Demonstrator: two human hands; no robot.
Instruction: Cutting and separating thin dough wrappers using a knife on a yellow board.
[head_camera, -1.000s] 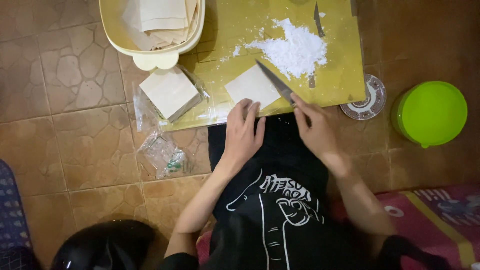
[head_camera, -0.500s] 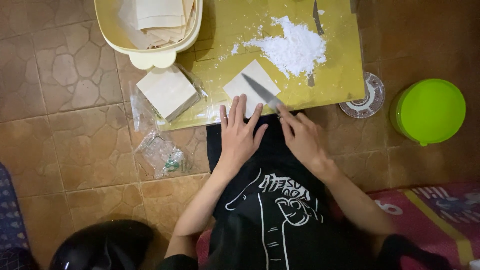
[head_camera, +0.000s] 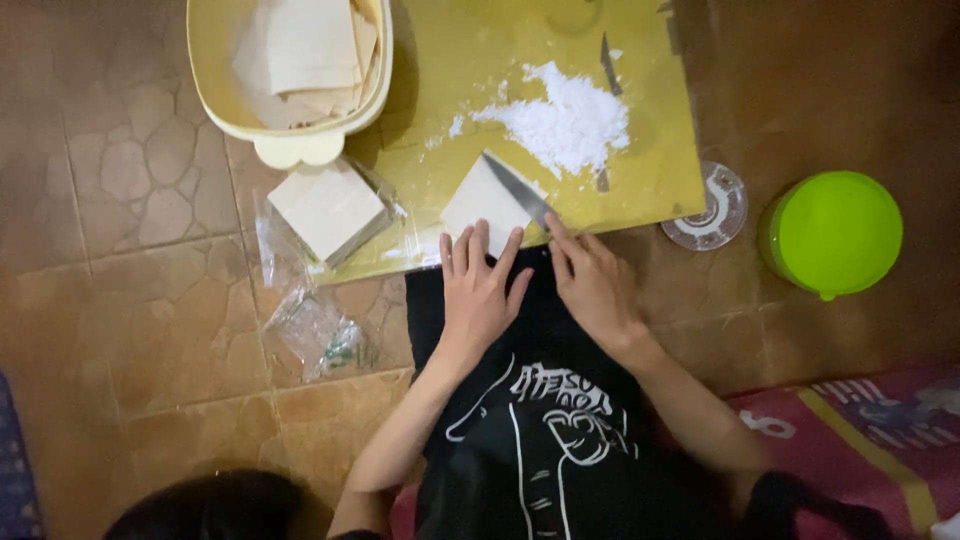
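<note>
The cream plastic tub (head_camera: 290, 150) holds stacked pale square sheets (head_camera: 305, 45). On the yellow board (head_camera: 650, 160), the right hand (head_camera: 595, 285) grips a steel knife (head_camera: 520, 190) laid across a white square stack (head_camera: 485, 205) at the board's near edge. The left hand (head_camera: 480, 290) rests open, fingers spread, holding nothing. A green round lidded container (head_camera: 835, 235) stands well apart on the brown tile floor (head_camera: 140, 300).

The knife (head_camera: 520, 190) had a dull grey metal blade; the square sheet (head_camera: 483, 203) under it looked matt and floury — pale dough. The yellow board (head_camera: 520, 60) was smooth, the floor tiles (head_camera: 130, 290) glossy stone — the lid (head_camera: 835, 232) shiny plastic.
</note>
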